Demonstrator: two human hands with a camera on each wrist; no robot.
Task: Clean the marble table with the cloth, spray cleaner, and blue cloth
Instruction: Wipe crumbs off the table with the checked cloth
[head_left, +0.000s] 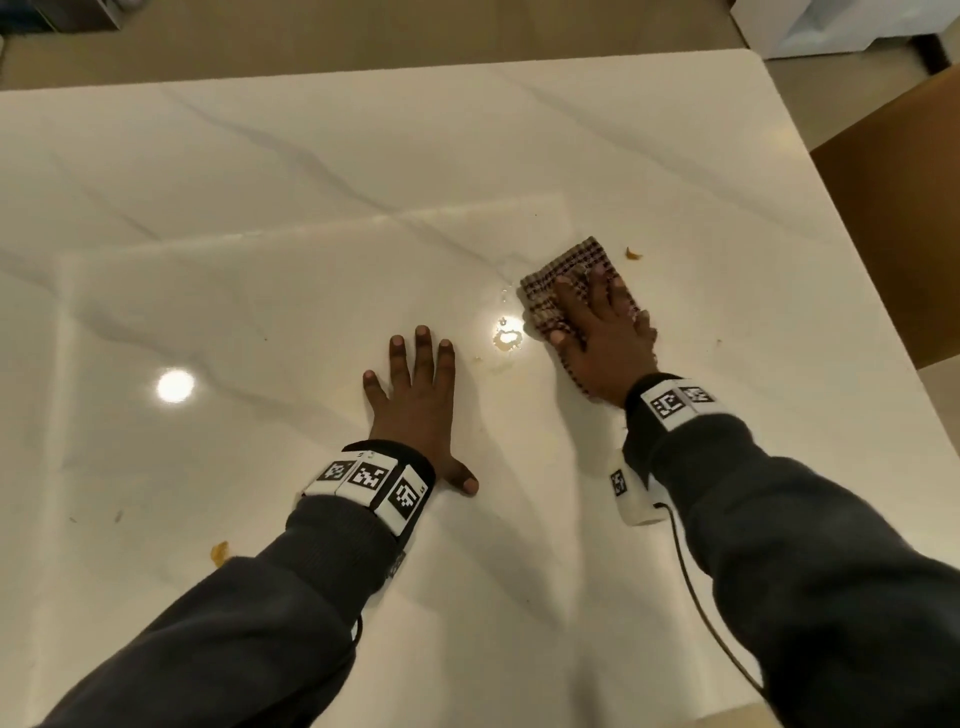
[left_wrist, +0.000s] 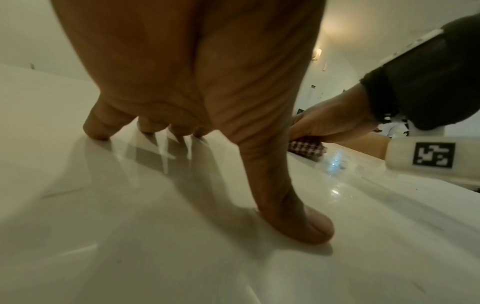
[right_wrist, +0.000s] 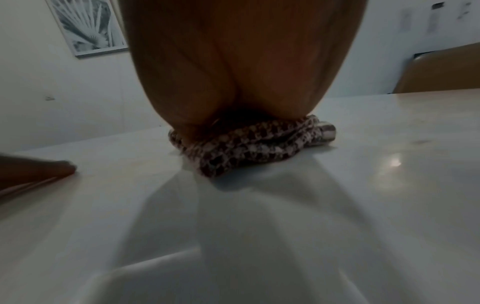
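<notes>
A folded brown-and-white checked cloth (head_left: 566, 280) lies on the white marble table (head_left: 311, 182) right of centre. My right hand (head_left: 597, 317) presses flat on the cloth with straight, spread fingers. The same cloth (right_wrist: 249, 148) shows bunched under my palm in the right wrist view, and its edge (left_wrist: 306, 148) shows in the left wrist view. My left hand (head_left: 415, 395) rests flat on the bare table with fingers spread, holding nothing. A small wet, yellowish spill (head_left: 506, 338) sits between the two hands. No spray cleaner or blue cloth is in view.
Orange crumbs lie on the table, one beyond the cloth (head_left: 632, 253) and one by my left sleeve (head_left: 219, 552). A brown chair (head_left: 893, 234) stands at the table's right edge. White items (head_left: 831, 26) sit on the floor past the far right corner.
</notes>
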